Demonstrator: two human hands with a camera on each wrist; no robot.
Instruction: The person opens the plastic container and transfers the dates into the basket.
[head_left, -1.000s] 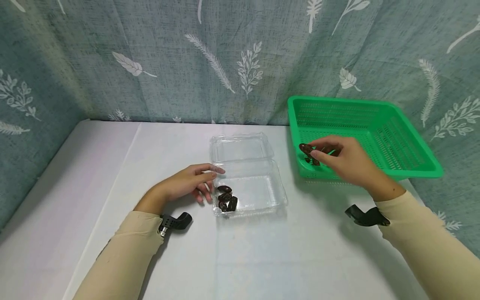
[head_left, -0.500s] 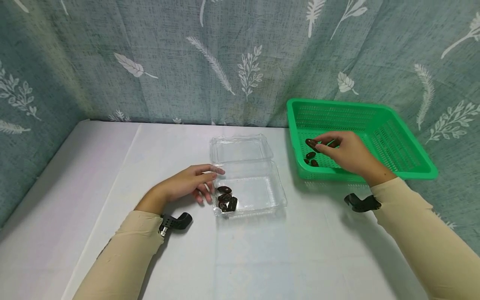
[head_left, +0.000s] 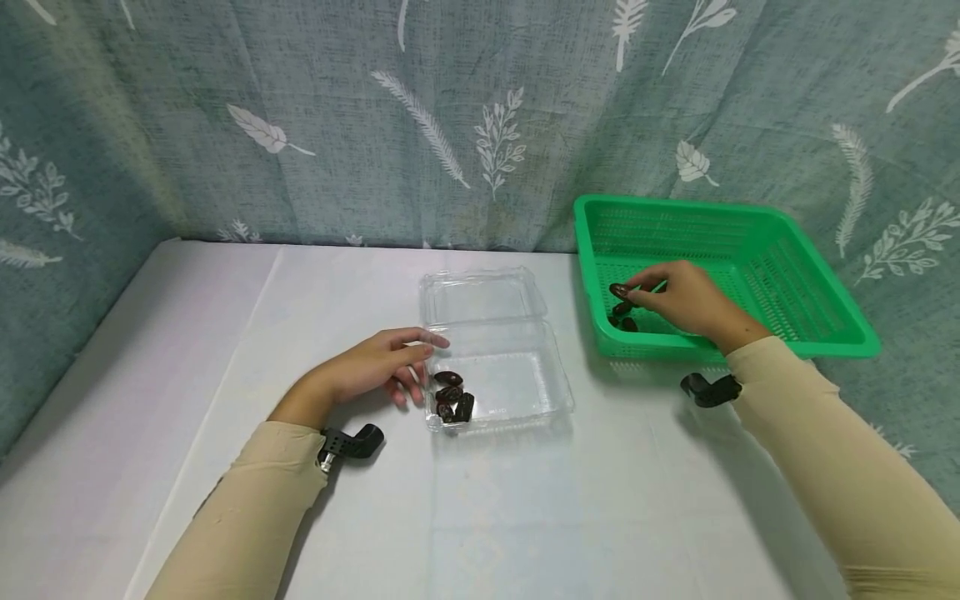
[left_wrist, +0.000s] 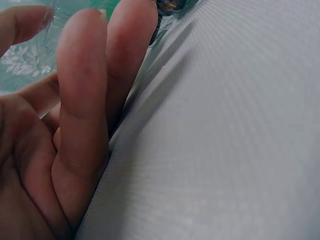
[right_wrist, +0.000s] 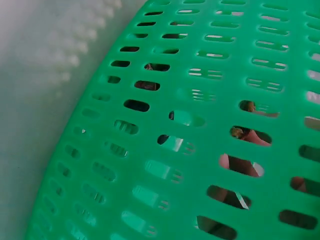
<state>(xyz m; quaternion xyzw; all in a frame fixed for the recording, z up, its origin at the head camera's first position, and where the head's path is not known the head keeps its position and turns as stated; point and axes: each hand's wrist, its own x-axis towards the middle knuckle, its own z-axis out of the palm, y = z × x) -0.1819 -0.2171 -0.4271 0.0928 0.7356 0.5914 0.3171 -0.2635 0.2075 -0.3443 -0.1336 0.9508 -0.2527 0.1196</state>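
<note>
My right hand (head_left: pixel 675 298) reaches into the green slotted basket (head_left: pixel 817 333) and pinches a dark brown date (head_left: pixel 619 291) at its fingertips, just above a few more dates (head_left: pixel 622 316) on the basket floor. My left hand (head_left: pixel 382 365) rests on the white table against the left wall of a clear plastic clamshell box (head_left: pixel 525 408), fingers loosely extended and touching it. Several dates (head_left: pixel 452 395) lie in the box's front-left corner. The right wrist view shows only the basket wall (right_wrist: pixel 165 150) from outside. The left wrist view shows my fingers (left_wrist: pixel 82 100) against the table.
The box's clear lid (head_left: pixel 480 296) lies open flat behind it. A leaf-patterned grey-green curtain (head_left: pixel 420 125) closes off the back and sides. The table is covered by a white cloth (head_left: pixel 525 517). Black wrist-camera mounts (head_left: pixel 352 442) sit at both wrists.
My right hand has carried the date from the basket's near rim further in and lower, towards the dates on its floor. The left hand and the box have stayed still.
</note>
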